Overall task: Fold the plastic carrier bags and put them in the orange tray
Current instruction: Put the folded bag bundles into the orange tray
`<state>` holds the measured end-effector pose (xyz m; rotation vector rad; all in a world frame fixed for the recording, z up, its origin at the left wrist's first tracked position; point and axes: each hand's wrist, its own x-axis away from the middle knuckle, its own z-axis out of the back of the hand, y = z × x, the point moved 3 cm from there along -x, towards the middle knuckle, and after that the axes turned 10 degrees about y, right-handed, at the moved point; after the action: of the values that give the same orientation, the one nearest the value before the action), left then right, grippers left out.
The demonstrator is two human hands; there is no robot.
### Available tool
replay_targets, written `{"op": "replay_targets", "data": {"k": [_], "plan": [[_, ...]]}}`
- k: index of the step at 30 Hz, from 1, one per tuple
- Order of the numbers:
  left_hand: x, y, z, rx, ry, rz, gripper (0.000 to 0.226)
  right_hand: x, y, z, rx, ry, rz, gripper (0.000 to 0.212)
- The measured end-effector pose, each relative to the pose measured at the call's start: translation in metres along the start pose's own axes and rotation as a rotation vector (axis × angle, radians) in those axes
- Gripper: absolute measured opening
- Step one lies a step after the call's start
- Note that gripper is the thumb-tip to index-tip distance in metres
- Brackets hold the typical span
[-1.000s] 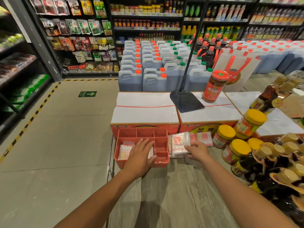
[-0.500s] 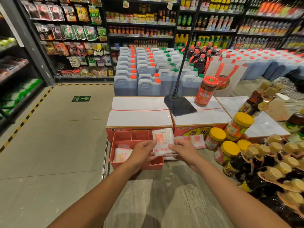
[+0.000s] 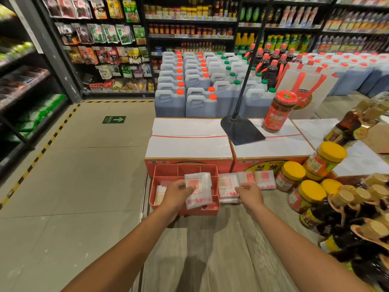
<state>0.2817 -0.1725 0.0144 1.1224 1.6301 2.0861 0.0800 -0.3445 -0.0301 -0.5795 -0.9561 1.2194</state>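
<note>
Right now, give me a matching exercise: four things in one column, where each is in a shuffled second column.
1 folded bag
2 red-lidded jar
3 bag pile
4 orange tray

A upright on a white carton
B at the right hand
C held in the left hand
D at the table's left edge

Pairs: 1-C, 2-A, 3-B, 4-D

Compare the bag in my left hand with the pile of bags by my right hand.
The held bag is above the orange tray, gripped by the left hand; the pile lies flat on the table. The held bag is one folded piece; the pile is several. Both are white with red print.
</note>
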Motion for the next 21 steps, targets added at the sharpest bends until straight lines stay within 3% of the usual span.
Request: {"op": "replay_targets", "data": {"k": [4, 8, 11, 15, 21], "plan": [[-0.005, 0.0, 0.0, -0.009, 0.0, -0.002, 0.014, -0.02, 0.014, -0.013, 0.144, -0.062, -0.052, 0.037], [-0.006, 0.0, 0.001, -0.004, -0.011, 0.011, 0.014, -0.024, 0.008, -0.016, 0.184, -0.002, 0.013, 0.026], [-0.007, -0.002, 0.002, 0.004, -0.011, 0.012, 0.014, -0.019, -0.002, -0.014, 0.127, 0.0, -0.012, 0.024], [-0.005, -0.001, 0.002, 0.007, -0.017, 0.009, 0.015, -0.014, -0.002, -0.009, 0.001, -0.055, -0.179, 0.006], [0.001, 0.004, 0.007, 0.009, -0.002, 0.006, 0.016, -0.009, -0.008, 0.011, -0.118, -0.065, -0.157, 0.008]]}}
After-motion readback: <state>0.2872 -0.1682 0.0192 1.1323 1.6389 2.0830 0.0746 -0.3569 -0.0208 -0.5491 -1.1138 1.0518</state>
